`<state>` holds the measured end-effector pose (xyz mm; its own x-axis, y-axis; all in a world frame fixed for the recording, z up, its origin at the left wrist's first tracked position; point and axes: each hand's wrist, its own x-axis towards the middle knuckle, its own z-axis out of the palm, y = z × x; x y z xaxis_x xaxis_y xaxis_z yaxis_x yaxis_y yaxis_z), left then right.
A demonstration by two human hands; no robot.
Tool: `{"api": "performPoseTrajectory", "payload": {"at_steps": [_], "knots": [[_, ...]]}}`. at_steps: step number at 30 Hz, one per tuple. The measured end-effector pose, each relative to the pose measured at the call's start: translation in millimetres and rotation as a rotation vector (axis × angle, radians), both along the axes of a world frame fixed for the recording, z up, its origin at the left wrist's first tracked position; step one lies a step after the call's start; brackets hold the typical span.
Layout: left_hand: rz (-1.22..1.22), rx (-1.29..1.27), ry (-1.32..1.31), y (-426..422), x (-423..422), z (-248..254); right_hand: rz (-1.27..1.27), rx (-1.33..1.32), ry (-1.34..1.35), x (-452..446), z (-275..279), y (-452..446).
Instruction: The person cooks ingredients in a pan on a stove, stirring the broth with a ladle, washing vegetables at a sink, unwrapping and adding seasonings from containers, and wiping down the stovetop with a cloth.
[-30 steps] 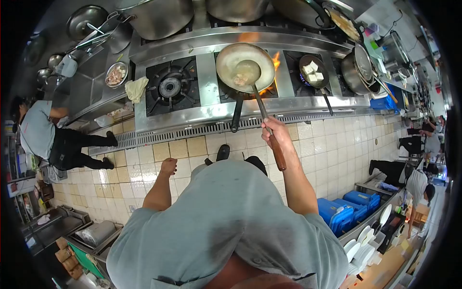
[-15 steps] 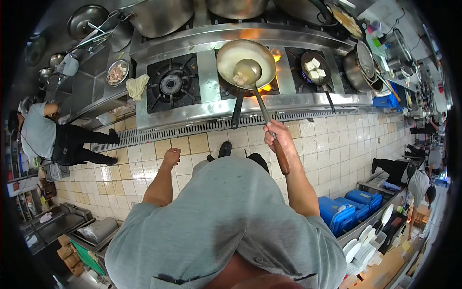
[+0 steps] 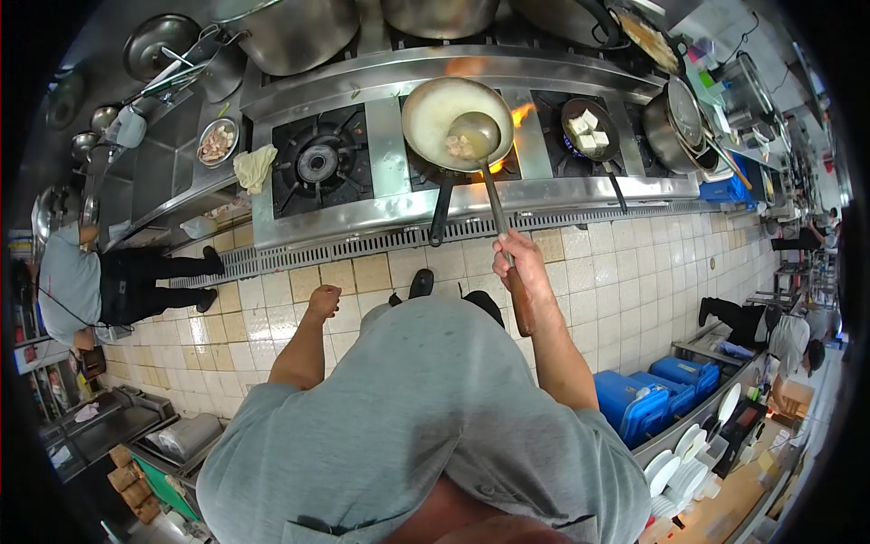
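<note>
My right hand (image 3: 519, 254) is wrapped round the long handle of a ladle (image 3: 490, 186) with a wooden grip. The ladle's bowl rests inside a frying pan (image 3: 426, 113), beside or over pale pieces of food (image 3: 460, 146) in whitish liquid. Flames (image 3: 521, 115) rise at the pan's right side, and its black handle points toward me with no hand on it. My left hand (image 3: 323, 301) hangs over the floor with its fingers curled in; nothing shows in it.
A smaller pan (image 3: 590, 129) with white blocks sits over a blue flame to the right. On the left are a bare burner (image 3: 318, 163), a cloth (image 3: 255, 170) and a bowl of raw pieces (image 3: 217, 143). Large pots (image 3: 299, 32) stand behind. Another person (image 3: 72, 272) stands at far left.
The ladle's bowl has shifted a little to the right in the pan, and its grip has swung slightly left. My left hand stays much the same. The person at left has turned and shifted.
</note>
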<state>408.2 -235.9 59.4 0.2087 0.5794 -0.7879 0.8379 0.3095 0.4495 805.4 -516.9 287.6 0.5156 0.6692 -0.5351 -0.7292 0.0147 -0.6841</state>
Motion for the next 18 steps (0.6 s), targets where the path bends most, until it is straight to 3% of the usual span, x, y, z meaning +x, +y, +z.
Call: {"api": "performPoseTrajectory", "payload": {"at_steps": [2,4,7,9,12,13,15,18], "knots": [[-0.007,-0.003,0.0,-1,2,4,-0.003,0.016,0.024,1,4,2],[-0.017,-0.006,0.001,-2,5,7,0.062,-0.161,-0.193,-1,9,4],[-0.013,-0.004,-0.017,1,6,2,0.067,-0.147,-0.219,0,2,4],[-0.04,-0.041,-0.006,5,7,1,0.046,-0.114,-0.184,3,7,6],[-0.047,-0.032,-0.006,6,9,0,-0.1,0.065,0.186,11,10,8],[-0.048,-0.032,-0.008,7,9,0,-0.1,0.065,0.185,8,11,9],[-0.041,-0.031,-0.007,7,9,-1,-0.013,-0.033,-0.076,2,13,10],[-0.064,-0.046,-0.013,9,5,-7,-0.036,-0.014,-0.012,5,16,14]]}}
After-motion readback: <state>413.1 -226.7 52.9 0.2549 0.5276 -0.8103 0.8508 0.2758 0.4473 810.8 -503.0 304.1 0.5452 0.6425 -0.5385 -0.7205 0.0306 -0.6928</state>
